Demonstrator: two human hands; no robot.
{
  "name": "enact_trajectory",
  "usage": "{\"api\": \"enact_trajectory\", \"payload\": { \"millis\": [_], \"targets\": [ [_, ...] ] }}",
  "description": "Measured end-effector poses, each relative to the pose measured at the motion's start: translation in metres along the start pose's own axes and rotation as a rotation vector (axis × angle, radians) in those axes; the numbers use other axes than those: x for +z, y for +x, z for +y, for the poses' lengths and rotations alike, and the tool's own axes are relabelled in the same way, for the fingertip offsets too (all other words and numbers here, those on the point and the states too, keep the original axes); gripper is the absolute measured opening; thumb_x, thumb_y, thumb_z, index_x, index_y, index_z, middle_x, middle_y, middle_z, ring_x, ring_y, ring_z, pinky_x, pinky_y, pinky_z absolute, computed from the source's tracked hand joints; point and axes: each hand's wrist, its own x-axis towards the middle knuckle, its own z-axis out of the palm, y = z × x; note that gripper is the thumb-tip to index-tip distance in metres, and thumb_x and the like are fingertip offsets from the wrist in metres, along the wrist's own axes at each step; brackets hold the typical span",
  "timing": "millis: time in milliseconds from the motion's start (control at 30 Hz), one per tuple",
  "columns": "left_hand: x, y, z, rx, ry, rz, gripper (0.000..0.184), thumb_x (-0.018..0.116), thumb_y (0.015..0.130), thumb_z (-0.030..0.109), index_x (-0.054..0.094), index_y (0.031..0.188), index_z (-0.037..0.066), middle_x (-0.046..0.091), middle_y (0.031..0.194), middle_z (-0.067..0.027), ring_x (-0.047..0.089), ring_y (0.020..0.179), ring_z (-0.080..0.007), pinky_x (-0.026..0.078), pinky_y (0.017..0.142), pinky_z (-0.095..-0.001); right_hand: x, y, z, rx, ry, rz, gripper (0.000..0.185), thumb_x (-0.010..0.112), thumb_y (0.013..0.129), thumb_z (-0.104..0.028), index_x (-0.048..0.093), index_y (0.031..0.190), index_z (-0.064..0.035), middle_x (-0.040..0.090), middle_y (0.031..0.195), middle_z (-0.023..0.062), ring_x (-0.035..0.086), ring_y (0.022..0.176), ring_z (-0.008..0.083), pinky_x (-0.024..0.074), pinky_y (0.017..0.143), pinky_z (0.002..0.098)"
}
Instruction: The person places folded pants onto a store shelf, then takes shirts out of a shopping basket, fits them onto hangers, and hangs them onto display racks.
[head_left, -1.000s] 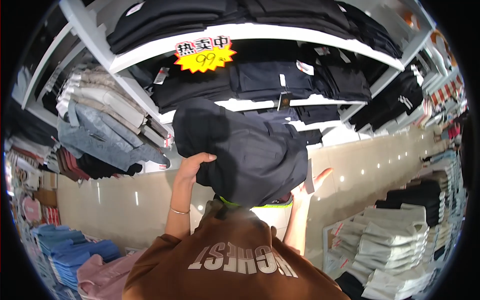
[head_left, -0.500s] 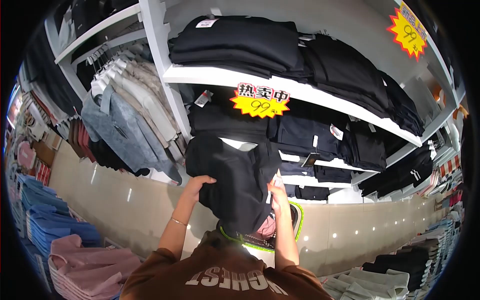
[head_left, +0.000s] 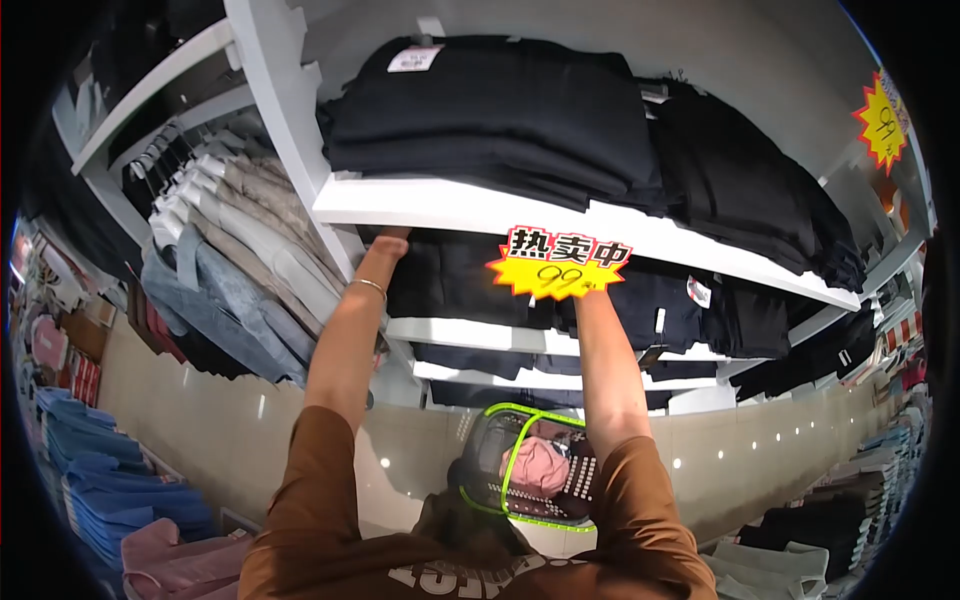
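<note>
Left hand (head_left: 391, 246) at black folded cloth stack (head_left: 455, 277), white flat shelf's (head_left: 470, 333) left edge, tight headroom; right hand hidden behind yellow starburst sign (head_left: 558, 266) "热卖中 99". Grips: can't tell.

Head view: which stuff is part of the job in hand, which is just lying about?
Likely in the job:
- left hand, at the dark folded clothes
- right hand, hidden behind the price sign
- middle shelf

Apparently just about:
- green-trimmed basket with pink cloth
- hanging clothes
- blue folded clothes
</note>
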Motion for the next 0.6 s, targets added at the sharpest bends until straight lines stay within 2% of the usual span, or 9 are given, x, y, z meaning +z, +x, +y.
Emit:
{"api": "enact_trajectory", "payload": {
  "millis": [133, 267, 300, 367, 433, 467, 500, 533, 600],
  "targets": [
    [-0.011, -0.003, -0.035, -0.063, 0.357, -0.11, 0.059, 0.067, 0.076, 0.031, 0.047, 0.122, -0.002, 0.051, 0.121, -0.0133, 0.046, 0.115, -0.0245, 0.038, 0.095, -0.0314, -0.011, -0.017, 0.019, -0.16, -0.801, -0.012, 0.032, 0.059, 0.084, -0.025, 0.056, 0.107, -0.0034, 0.058, 0.109, 0.0109, 0.056, 0.098, 0.0252, 0.0452, 0.084, 0.0382],
    [-0.005, -0.017, -0.041, -0.032, 0.457, 0.011, 0.069, 0.068, 0.076, 0.038, 0.043, 0.125, -0.003, 0.05, 0.123, -0.0174, 0.045, 0.117, -0.0286, 0.037, 0.096, -0.0365, -0.003, -0.022, 0.033, -0.493, -1.295, 0.0, 0.034, 0.059, 0.082, -0.027, 0.056, 0.109, -0.0052, 0.058, 0.111, 0.0096, 0.055, 0.1, 0.027, 0.0423, 0.087, 0.0408],
    [-0.004, -0.013, -0.046, -0.023, 0.782, 0.053, 0.072, 0.069, 0.074, 0.038, 0.041, 0.125, -0.004, 0.049, 0.123, -0.019, 0.044, 0.117, -0.0305, 0.037, 0.096, -0.0383, 0.002, -0.027, 0.039, -0.581, -1.347, 0.033, 0.035, 0.059, 0.082, -0.027, 0.056, 0.109, -0.0057, 0.058, 0.112, 0.0093, 0.054, 0.101, 0.0275, 0.0416, 0.088, 0.0415],
    [-0.009, 0.0, -0.065, 0.028, 1.414, 0.123, 0.078, 0.072, 0.071, 0.039, 0.038, 0.126, -0.005, 0.049, 0.123, -0.0222, 0.044, 0.117, -0.0342, 0.037, 0.095, -0.0419, 0.009, -0.049, 0.045, -0.726, -1.354, 0.12, 0.036, 0.059, 0.081, -0.028, 0.056, 0.11, -0.0066, 0.058, 0.113, 0.0087, 0.054, 0.102, 0.0284, 0.0402, 0.089, 0.0428],
    [0.004, -0.027, -0.062, 0.537, 1.308, 0.344, 0.089, 0.068, 0.069, 0.049, 0.034, 0.129, -0.008, 0.047, 0.121, -0.0266, 0.039, 0.12, -0.0412, 0.031, 0.096, -0.0558, 0.035, -0.107, 0.012, -0.6, -1.006, 0.129, 0.033, 0.062, 0.073, -0.015, 0.059, 0.104, -0.0056, 0.052, 0.119, 0.0148, 0.043, 0.111, 0.0365, 0.0325, 0.094, 0.045],
    [0.034, -0.054, -0.034, 0.37, 1.481, 0.288, 0.082, 0.061, 0.076, 0.049, 0.033, 0.132, -0.003, 0.043, 0.126, -0.0253, 0.032, 0.125, -0.0389, 0.025, 0.098, -0.0604, 0.03, -0.121, 0.026, -0.608, -0.937, 0.213, 0.04, 0.06, 0.073, -0.009, 0.052, 0.111, 0.0003, 0.046, 0.121, 0.0232, 0.042, 0.109, 0.0417, 0.0348, 0.092, 0.0449],
    [0.042, -0.063, -0.043, 0.444, 1.509, 0.226, 0.075, 0.058, 0.079, 0.047, 0.034, 0.134, 0.002, 0.041, 0.129, -0.0242, 0.03, 0.127, -0.0377, 0.023, 0.099, -0.0605, 0.045, -0.156, 0.012, -0.69, -0.844, 0.38, 0.048, 0.058, 0.073, -0.004, 0.042, 0.118, 0.0061, 0.039, 0.122, 0.0283, 0.041, 0.108, 0.0433, 0.0364, 0.092, 0.0437],
    [0.047, -0.071, -0.052, 0.517, 1.537, 0.167, 0.068, 0.054, 0.082, 0.045, 0.034, 0.135, 0.007, 0.038, 0.132, -0.023, 0.027, 0.129, -0.0365, 0.02, 0.101, -0.0606, 0.042, -0.182, 0.019, -0.631, -0.812, 0.376, 0.054, 0.055, 0.074, -0.002, 0.033, 0.123, 0.0073, 0.037, 0.124, 0.028, 0.043, 0.108, 0.0419, 0.0362, 0.094, 0.0428],
    [0.051, -0.079, -0.076, 0.452, 1.58, 0.13, 0.058, 0.046, 0.087, 0.047, 0.036, 0.135, 0.016, 0.035, 0.136, -0.0207, 0.024, 0.131, -0.0353, 0.015, 0.103, -0.0592, 0.037, -0.232, 0.027, -0.684, -0.794, 0.387, 0.05, 0.052, 0.073, 0.002, 0.037, 0.121, 0.0052, 0.041, 0.121, 0.0267, 0.046, 0.106, 0.0403, 0.0386, 0.092, 0.0397]
  ]
}}
